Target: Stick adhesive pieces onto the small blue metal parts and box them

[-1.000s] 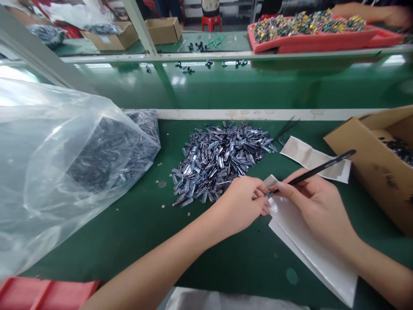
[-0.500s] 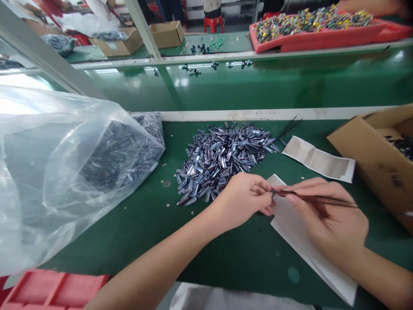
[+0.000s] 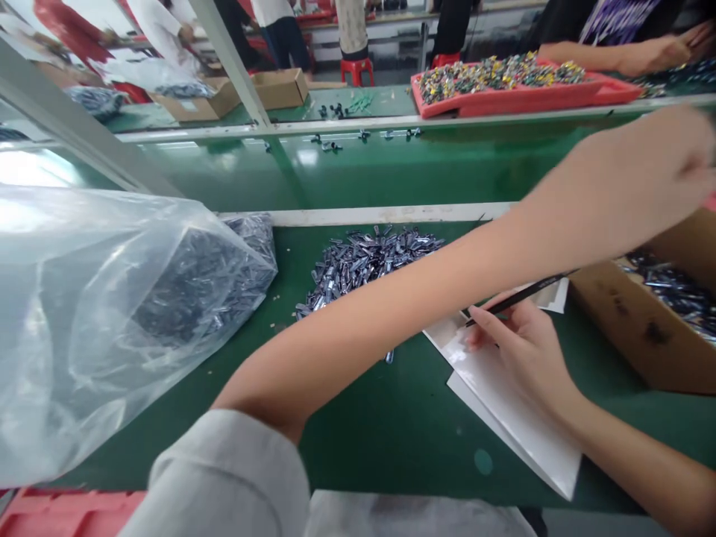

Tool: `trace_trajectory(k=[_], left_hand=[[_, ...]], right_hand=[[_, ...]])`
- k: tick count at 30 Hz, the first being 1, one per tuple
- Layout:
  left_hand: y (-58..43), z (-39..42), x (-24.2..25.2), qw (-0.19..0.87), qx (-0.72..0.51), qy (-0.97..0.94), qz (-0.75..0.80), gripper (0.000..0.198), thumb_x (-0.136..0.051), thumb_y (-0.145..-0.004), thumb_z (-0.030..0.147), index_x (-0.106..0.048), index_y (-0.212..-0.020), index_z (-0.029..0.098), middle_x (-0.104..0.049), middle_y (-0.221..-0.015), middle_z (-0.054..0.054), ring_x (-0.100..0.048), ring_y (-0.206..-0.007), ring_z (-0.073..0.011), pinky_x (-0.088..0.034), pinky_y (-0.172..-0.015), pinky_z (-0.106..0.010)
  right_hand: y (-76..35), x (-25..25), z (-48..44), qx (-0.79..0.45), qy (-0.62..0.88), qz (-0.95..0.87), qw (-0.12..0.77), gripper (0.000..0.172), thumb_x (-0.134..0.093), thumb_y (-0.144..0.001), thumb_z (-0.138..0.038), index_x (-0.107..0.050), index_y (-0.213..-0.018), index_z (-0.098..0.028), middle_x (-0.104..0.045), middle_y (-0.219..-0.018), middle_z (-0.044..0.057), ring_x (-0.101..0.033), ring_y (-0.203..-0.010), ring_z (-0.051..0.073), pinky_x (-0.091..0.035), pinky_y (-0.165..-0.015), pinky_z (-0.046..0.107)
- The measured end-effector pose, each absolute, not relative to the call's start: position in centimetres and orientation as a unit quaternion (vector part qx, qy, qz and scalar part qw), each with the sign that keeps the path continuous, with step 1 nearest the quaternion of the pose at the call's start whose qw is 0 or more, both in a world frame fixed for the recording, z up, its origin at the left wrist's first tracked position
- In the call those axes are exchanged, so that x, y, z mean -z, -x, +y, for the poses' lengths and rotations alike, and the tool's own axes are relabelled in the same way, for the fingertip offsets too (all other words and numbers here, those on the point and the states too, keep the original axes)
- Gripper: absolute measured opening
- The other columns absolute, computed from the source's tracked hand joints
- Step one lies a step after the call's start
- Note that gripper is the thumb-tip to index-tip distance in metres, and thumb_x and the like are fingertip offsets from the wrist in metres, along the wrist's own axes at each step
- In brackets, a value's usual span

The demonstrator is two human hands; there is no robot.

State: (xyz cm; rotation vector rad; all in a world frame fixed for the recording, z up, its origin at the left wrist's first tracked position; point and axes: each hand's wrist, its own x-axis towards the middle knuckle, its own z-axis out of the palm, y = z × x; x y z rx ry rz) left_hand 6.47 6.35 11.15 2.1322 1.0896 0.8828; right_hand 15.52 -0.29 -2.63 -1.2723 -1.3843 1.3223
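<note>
Nearest the person, a red tray [image 3: 72,514] sits at the lower left, perhaps kept at the edge to leave the middle of the green table [image 3: 358,447] usable. A white sheet [image 3: 520,425] slants beneath the right hand [image 3: 526,350], likely laid there to keep it within short reach. That hand has its fingers closed on 1 pair of black tweezers [image 3: 517,297], gripped low like a pen, presumably for fine control; the points hang over the sheet's upper end. Of the small dark pieces, 1 loose piece [image 3: 390,356] lies below the left forearm, and a pile [image 3: 358,265] spreads beyond it, seemingly central so both hands can get to it. A clear plastic bag [image 3: 83,335] holding more dark pieces lies left of it.

The left arm crosses above the sheet, its hand [image 3: 660,168] blurred over an open cardboard box [image 3: 609,321] with dark shiny pieces inside; whether those fingers are together or holding anything cannot be told.

Farther off, beyond the green belt [image 3: 380,175], a co-worker's hand [image 3: 660,56] is beside a red tray of mixed parts [image 3: 447,108].
</note>
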Motion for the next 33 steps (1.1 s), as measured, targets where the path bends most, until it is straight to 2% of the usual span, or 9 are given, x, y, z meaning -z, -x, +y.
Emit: trace_trajectory(k=[2, 5, 7, 10, 18, 22, 26, 33], left_hand=[[-3.7, 4.6, -9.2, 0.210, -0.318, -0.817, 0.433, 0.025, -0.041, -0.083, 0.011, -0.066, -0.083, 0.009, -0.066, -0.089, 0.000, -0.064, -0.087, -0.0114, -0.041, -0.070, -0.018], [1.0, 1.2, -5.0, 0.249, -0.201, -0.820, 0.474, 0.017, -0.052, -0.079, 0.012, -0.069, -0.079, 0.012, -0.066, -0.073, -0.002, -0.060, -0.065, -0.0108, -0.042, -0.062, -0.022], [2.8, -0.6, -2.5, 0.273, -0.150, -0.815, 0.489, 0.017, -0.054, -0.079, 0.011, -0.070, -0.080, 0.014, -0.066, -0.077, -0.004, -0.061, -0.071, -0.0142, -0.045, -0.066, -0.025], [3.3, -2.0, -0.4, 0.299, -0.146, -0.805, 0.491, 0.019, -0.053, -0.080, 0.009, -0.071, -0.082, 0.015, -0.066, -0.090, -0.005, -0.061, -0.085, -0.0158, -0.046, -0.077, -0.026], [2.9, -1.2, -0.6, 0.324, -0.143, -0.805, 0.476, 0.022, -0.051, -0.083, 0.009, -0.071, -0.084, 0.016, -0.066, -0.092, -0.005, -0.061, -0.085, -0.0150, -0.045, -0.080, -0.026], [4.8, -1.2, -1.6, 0.337, -0.110, -0.818, 0.452, 0.025, -0.047, -0.085, 0.008, -0.069, -0.094, 0.015, -0.066, -0.103, -0.005, -0.059, -0.095, -0.0149, -0.044, -0.087, -0.026], [7.2, -2.4, -2.7, 0.287, -0.051, -0.840, 0.458, 0.024, -0.046, -0.088, 0.010, -0.067, -0.099, 0.015, -0.062, -0.107, -0.005, -0.055, -0.101, -0.0169, -0.041, -0.092, -0.030], [8.5, -4.1, -2.4, 0.207, 0.009, -0.881, 0.426, 0.025, -0.042, -0.090, 0.009, -0.065, -0.097, 0.015, -0.059, -0.105, -0.006, -0.051, -0.097, -0.0182, -0.040, -0.086, -0.033]], right_hand=[[-15.5, 2.4, -0.2, -0.510, 0.512, -0.568, 0.393, 0.019, -0.064, -0.083, -0.032, -0.052, -0.074, -0.021, -0.064, -0.052, -0.002, -0.061, -0.047, 0.014, -0.050, -0.049, 0.025], [-15.6, 2.1, -0.1, -0.494, 0.522, -0.591, 0.366, 0.018, -0.062, -0.084, -0.033, -0.052, -0.075, -0.021, -0.063, -0.052, -0.003, -0.061, -0.046, 0.015, -0.049, -0.050, 0.026], [-15.6, 2.0, -0.1, -0.481, 0.532, -0.602, 0.350, 0.018, -0.062, -0.084, -0.033, -0.052, -0.075, -0.021, -0.063, -0.052, -0.003, -0.061, -0.047, 0.015, -0.048, -0.051, 0.026], [-15.5, 2.0, -0.1, -0.460, 0.545, -0.616, 0.335, 0.020, -0.062, -0.084, -0.035, -0.052, -0.074, -0.021, -0.063, -0.052, -0.004, -0.061, -0.047, 0.014, -0.047, -0.051, 0.026], [-15.6, 1.8, 0.0, -0.459, 0.541, -0.622, 0.331, 0.021, -0.062, -0.084, -0.034, -0.054, -0.070, -0.021, -0.061, -0.050, -0.003, -0.058, -0.047, 0.014, -0.045, -0.050, 0.025], [-15.7, 1.7, 0.0, -0.483, 0.540, -0.596, 0.347, 0.020, -0.063, -0.083, -0.035, -0.055, -0.071, -0.021, -0.062, -0.051, -0.003, -0.057, -0.046, 0.013, -0.045, -0.050, 0.024], [-15.6, 1.9, 0.1, -0.492, 0.539, -0.589, 0.347, 0.020, -0.062, -0.084, -0.035, -0.054, -0.072, -0.022, -0.063, -0.052, -0.003, -0.057, -0.047, 0.013, -0.045, -0.050, 0.025], [-15.8, 2.1, 0.0, -0.488, 0.539, -0.594, 0.345, 0.019, -0.062, -0.085, -0.036, -0.054, -0.075, -0.022, -0.063, -0.054, -0.003, -0.058, -0.048, 0.014, -0.046, -0.051, 0.026]])
